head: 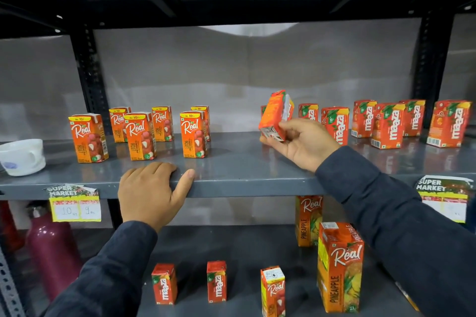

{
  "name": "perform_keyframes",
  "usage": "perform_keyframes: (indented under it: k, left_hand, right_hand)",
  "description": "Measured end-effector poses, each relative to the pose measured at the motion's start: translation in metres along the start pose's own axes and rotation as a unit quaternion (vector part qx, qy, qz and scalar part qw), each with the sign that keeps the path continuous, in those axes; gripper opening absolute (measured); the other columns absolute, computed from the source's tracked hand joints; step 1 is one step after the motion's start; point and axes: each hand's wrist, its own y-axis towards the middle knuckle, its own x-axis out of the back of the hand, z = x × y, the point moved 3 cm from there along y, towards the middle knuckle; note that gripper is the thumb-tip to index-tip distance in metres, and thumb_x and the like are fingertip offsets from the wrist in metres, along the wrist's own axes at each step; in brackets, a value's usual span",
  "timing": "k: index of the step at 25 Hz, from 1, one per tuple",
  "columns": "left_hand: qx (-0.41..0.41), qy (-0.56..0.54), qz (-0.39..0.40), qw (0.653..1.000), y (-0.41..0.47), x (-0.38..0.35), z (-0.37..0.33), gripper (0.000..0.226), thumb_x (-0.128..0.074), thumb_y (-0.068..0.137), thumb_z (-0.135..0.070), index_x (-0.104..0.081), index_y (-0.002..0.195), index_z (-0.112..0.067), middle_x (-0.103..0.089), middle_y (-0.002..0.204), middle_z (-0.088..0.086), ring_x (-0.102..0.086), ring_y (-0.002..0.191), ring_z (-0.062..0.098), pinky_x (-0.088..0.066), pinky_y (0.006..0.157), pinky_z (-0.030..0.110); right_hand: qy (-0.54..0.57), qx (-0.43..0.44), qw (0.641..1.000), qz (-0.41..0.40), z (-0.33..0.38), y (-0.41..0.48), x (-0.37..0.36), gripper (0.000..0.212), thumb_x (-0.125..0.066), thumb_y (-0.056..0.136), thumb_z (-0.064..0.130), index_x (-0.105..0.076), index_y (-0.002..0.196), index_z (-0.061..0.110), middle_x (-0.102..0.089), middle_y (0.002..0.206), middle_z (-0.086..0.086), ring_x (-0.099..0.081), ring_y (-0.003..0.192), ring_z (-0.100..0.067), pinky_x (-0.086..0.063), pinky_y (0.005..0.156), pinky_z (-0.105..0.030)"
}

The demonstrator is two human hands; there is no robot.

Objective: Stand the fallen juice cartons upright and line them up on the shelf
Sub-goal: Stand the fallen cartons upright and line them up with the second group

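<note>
My right hand grips a small orange-red juice carton, tilted and lifted just above the grey shelf, near its middle right. Behind and right of it stand several red Maaza cartons upright in a loose row. On the left half stand several orange Real litchi cartons, all upright. My left hand rests flat on the shelf's front edge, fingers curled over it, holding nothing else.
A white cup stands at the shelf's far left. Price labels hang from the front edge. The lower shelf holds small Maaza cartons, tall Real pineapple cartons and a maroon bottle. Black uprights frame the shelf.
</note>
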Motion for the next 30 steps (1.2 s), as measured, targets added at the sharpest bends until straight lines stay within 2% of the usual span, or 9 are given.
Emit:
perform_keyframes:
  k: [3,5,8,12,17,21,24,28,30]
  left_hand:
    - [0.000,-0.002,0.000,1.000,0.000,0.001,0.000,0.065,-0.028,0.093,-0.062,-0.071,0.082,-0.016,-0.068,0.072,0.001,-0.062,0.065,0.025,-0.044,0.071,0.037]
    - [-0.001,-0.003,-0.001,1.000,0.000,0.002,0.000,0.064,-0.028,0.093,-0.062,-0.071,0.081,-0.016,-0.068,0.071,0.001,-0.062,0.064,0.025,-0.044,0.070,0.037]
    - [-0.002,-0.007,-0.001,1.000,0.000,0.002,0.000,0.064,-0.029,0.093,-0.062,-0.071,0.081,-0.016,-0.068,0.071,0.000,-0.062,0.064,0.025,-0.043,0.069,0.037]
    - [-0.006,-0.009,-0.006,1.000,0.000,0.002,0.000,0.064,-0.029,0.093,-0.062,-0.071,0.080,-0.016,-0.068,0.070,0.000,-0.062,0.063,0.025,-0.043,0.069,0.037]
    - [-0.004,-0.014,-0.005,1.000,0.000,0.003,0.000,0.065,-0.028,0.093,-0.063,-0.071,0.079,-0.016,-0.067,0.070,0.000,-0.061,0.064,0.025,-0.042,0.069,0.036]
    - [-0.004,-0.018,-0.006,1.000,0.000,0.002,0.000,0.067,-0.027,0.093,-0.064,-0.071,0.080,-0.016,-0.068,0.071,0.001,-0.062,0.064,0.026,-0.042,0.069,0.036]
    - [-0.002,-0.015,-0.003,1.000,0.000,0.001,0.002,0.069,-0.024,0.093,-0.065,-0.071,0.081,-0.016,-0.068,0.071,0.001,-0.062,0.065,0.026,-0.042,0.069,0.037]
    - [-0.002,-0.017,0.001,1.000,0.000,0.001,0.001,0.074,-0.020,0.093,-0.067,-0.071,0.081,-0.016,-0.068,0.072,0.001,-0.062,0.066,0.026,-0.043,0.070,0.037]
    - [-0.001,-0.018,0.002,1.000,0.000,0.002,0.001,0.074,-0.020,0.093,-0.068,-0.071,0.082,-0.016,-0.068,0.072,0.001,-0.062,0.066,0.026,-0.043,0.070,0.037]
  right_hand:
    - [-0.003,-0.020,1.000,-0.020,-0.002,-0.001,-0.008,0.026,-0.076,0.071,0.011,-0.066,0.093,0.005,-0.069,0.088,-0.012,-0.066,0.093,-0.025,-0.056,0.081,-0.042]
    - [-0.056,-0.009,0.998,-0.033,-0.007,-0.001,-0.011,0.019,-0.075,0.071,0.004,-0.064,0.087,0.005,-0.065,0.083,-0.010,-0.064,0.083,-0.021,-0.057,0.078,-0.038]
    - [-0.041,-0.009,0.998,-0.053,-0.007,0.002,-0.010,0.011,-0.067,0.074,-0.005,-0.060,0.078,0.003,-0.059,0.078,-0.012,-0.061,0.079,-0.022,-0.057,0.078,-0.041]
    - [-0.071,-0.042,0.995,-0.052,-0.004,0.005,-0.004,0.023,-0.058,0.074,0.004,-0.057,0.096,0.009,-0.068,0.103,-0.013,-0.063,0.098,-0.026,-0.052,0.075,-0.045]
    - [-0.227,0.010,0.973,-0.046,0.003,0.016,0.005,0.025,-0.056,0.081,-0.005,-0.057,0.102,0.009,-0.064,0.102,-0.009,-0.061,0.093,-0.024,-0.053,0.072,-0.034]
    - [-0.418,0.068,0.903,-0.063,0.008,0.032,0.021,0.046,-0.065,0.083,0.005,-0.048,0.126,0.005,-0.061,0.116,-0.008,-0.061,0.098,-0.020,-0.052,0.075,-0.029]
    - [-0.509,0.034,0.859,-0.045,0.009,0.040,0.028,0.050,-0.068,0.082,0.013,-0.049,0.127,0.007,-0.061,0.122,-0.010,-0.061,0.106,-0.023,-0.049,0.092,-0.039]
    - [-0.649,0.023,0.759,-0.043,0.014,0.038,0.029,0.046,-0.067,0.082,0.029,-0.053,0.123,0.014,-0.063,0.120,-0.004,-0.060,0.103,-0.021,-0.045,0.085,-0.032]
    - [-0.664,0.027,0.745,-0.050,0.012,0.037,0.029,0.046,-0.066,0.083,0.032,-0.053,0.124,0.014,-0.063,0.121,-0.005,-0.059,0.106,-0.024,-0.044,0.088,-0.034]
